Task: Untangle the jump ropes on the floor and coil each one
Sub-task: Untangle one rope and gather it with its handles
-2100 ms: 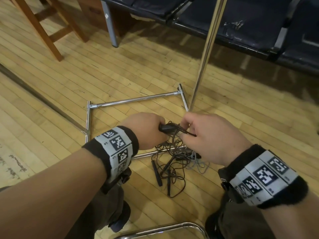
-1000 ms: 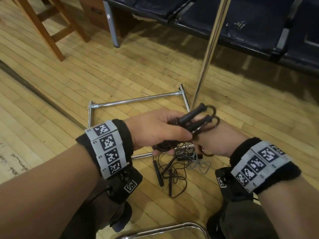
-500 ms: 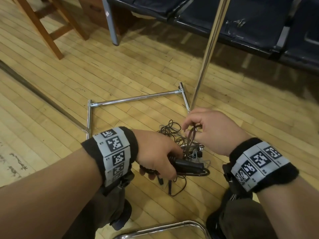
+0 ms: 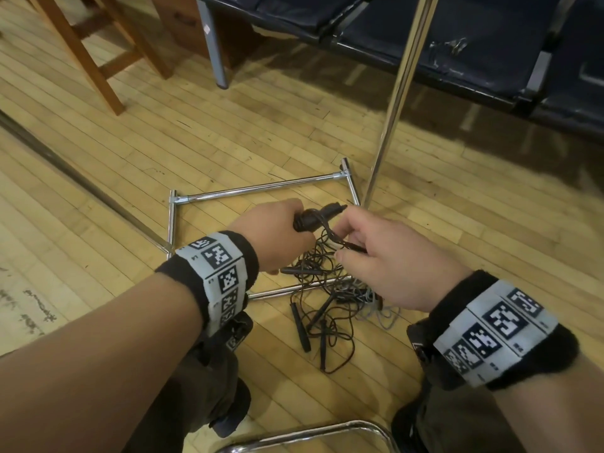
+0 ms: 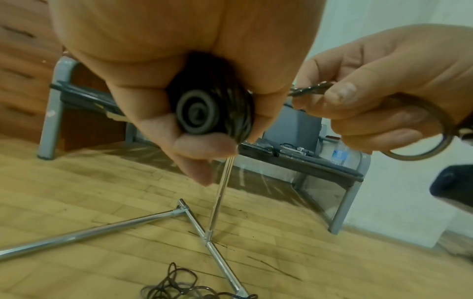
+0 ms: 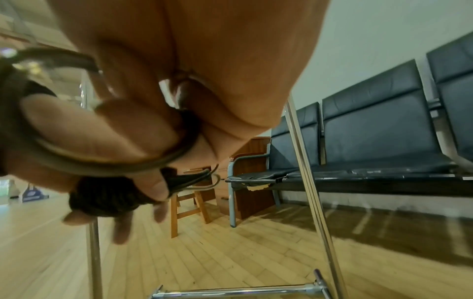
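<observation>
My left hand [image 4: 277,235] grips the black handles [image 4: 318,217] of one jump rope, with cord wound round them; the handle's round end cap [image 5: 195,112] faces the left wrist camera. My right hand [image 4: 389,263] pinches a loop of that dark cord [image 4: 343,243] between thumb and fingers, just right of the handles; the cord loop [image 6: 120,165] curves round the fingers [image 6: 102,129]. Below both hands a tangle of thin dark ropes [image 4: 327,289] with several loose black handles [image 4: 300,325] lies on the wooden floor.
A chrome tube frame [image 4: 261,189] lies on the floor around the tangle, with a slanted chrome pole [image 4: 397,99] rising from its far right corner. Dark blue bench seats [image 4: 457,37] stand behind, a wooden stool [image 4: 94,57] at the far left. Another chrome tube [image 4: 310,433] curves by my knees.
My left hand has lifted the handles from low over the tangle up to the right hand. My right hand has changed from picking at the pile to pinching the cord beside the handles.
</observation>
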A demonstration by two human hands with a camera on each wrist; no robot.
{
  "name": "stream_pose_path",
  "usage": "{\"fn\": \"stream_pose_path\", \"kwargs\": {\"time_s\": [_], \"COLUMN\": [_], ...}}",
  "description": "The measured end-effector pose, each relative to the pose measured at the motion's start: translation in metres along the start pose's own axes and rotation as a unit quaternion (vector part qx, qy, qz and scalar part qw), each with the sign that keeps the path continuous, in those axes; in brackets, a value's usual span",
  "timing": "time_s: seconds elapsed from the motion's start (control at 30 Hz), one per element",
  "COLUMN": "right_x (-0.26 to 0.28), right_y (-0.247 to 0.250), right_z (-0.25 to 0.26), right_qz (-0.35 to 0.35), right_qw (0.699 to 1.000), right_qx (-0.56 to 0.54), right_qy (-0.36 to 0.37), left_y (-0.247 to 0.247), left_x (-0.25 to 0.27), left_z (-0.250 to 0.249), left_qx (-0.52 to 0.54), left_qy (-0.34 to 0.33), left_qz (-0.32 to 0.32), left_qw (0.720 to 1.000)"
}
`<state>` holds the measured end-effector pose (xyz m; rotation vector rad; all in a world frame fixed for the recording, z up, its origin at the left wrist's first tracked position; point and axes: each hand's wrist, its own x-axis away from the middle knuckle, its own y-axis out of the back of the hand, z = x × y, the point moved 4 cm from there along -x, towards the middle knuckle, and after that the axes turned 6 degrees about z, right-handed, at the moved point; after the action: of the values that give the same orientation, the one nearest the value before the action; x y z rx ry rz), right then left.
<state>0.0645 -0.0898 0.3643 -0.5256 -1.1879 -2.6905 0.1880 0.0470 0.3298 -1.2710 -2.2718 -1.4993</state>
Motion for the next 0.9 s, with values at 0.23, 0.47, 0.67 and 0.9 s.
{"fn": "stream_pose_path", "kwargs": {"time_s": [0.23,0.47,0.67,0.9], "right_x": [-0.003,-0.001,-0.004,-0.003], "right_y": [-0.011,-0.015,-0.015,-0.003], "right_z": [-0.01,-0.013,-0.016,-0.024], "right_qz": [0.083,0.111,0.108,0.131], "right_qw": [0.996,0.989,0.985,0.985], "right_qx": [-0.018,-0.071,-0.112,-0.097], "right_qy": [-0.031,-0.067,-0.074,-0.063], "left_y": [-0.006,-0.004,-0.001,-0.013], "left_x": [0.006,0.016,0.021,0.038], "left_z": [-0.012,-0.023,-0.027,-0.037], "left_qx": [0.336,0.401,0.382,0.242], "left_qy": [-0.032,-0.097,-0.133,-0.169], "left_qz": [0.098,0.193,0.163,0.3], "left_qw": [0.936,0.89,0.9,0.907]}}
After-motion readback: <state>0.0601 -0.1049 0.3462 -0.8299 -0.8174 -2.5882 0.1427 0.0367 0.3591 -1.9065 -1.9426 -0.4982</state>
